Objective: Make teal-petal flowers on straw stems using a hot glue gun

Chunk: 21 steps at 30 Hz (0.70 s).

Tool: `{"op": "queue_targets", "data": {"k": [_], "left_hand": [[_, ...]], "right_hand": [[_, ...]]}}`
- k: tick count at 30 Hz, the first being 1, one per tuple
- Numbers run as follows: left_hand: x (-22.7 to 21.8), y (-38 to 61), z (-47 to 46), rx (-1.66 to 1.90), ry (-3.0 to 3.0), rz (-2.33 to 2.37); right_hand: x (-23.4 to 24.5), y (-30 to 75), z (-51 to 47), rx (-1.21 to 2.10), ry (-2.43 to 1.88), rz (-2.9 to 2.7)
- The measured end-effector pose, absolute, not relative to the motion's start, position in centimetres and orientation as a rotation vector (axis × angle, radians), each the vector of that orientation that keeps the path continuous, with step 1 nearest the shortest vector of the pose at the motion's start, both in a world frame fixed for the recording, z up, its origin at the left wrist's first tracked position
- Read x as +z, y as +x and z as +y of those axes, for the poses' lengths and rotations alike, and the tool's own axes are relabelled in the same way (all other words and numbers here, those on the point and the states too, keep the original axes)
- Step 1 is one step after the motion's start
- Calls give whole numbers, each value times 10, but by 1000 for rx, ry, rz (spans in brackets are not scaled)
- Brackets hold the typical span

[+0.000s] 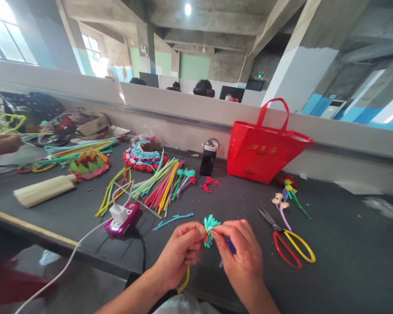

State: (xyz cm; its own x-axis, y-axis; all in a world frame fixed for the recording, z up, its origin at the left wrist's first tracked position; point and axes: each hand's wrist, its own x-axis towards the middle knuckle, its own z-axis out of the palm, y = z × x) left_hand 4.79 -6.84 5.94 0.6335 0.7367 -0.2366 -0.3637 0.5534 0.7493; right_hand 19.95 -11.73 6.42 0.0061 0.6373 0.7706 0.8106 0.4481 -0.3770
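In the head view a teal pipe-cleaner flower (211, 223) is between my two hands, at the front middle of the table. My left hand (185, 244) is closed in a pinch at the flower's base, and a yellow pipe cleaner (184, 281) hangs below its fingers. From the other side my right hand (240, 248) pinches the flower's petals between thumb and fingers. A dark blue object (231, 245) shows partly behind the right hand; its kind is hidden. To the right lie open scissors (286, 242) with one red and one yellow handle.
Loose pipe cleaners (160, 185) and a purple power strip (123, 220) with a white charger are left of my hands. Behind stand a phone (208, 162) and a red bag (265, 150). Finished flowers (280, 203) lie right. Another person's hand (1, 146) is at far left.
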Motion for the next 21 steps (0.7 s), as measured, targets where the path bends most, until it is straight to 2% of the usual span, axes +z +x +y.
{"op": "queue_targets", "data": {"k": [9, 17, 21], "left_hand": [[56, 48, -62, 709, 750, 586], [91, 62, -49, 807, 762, 458], [99, 75, -48, 834, 766, 437]], "right_hand": [[61, 202, -107, -219, -1252, -1694], [101, 218, -115, -273, -1123, -1637], [106, 229, -113, -247, -1111, -1569]]}}
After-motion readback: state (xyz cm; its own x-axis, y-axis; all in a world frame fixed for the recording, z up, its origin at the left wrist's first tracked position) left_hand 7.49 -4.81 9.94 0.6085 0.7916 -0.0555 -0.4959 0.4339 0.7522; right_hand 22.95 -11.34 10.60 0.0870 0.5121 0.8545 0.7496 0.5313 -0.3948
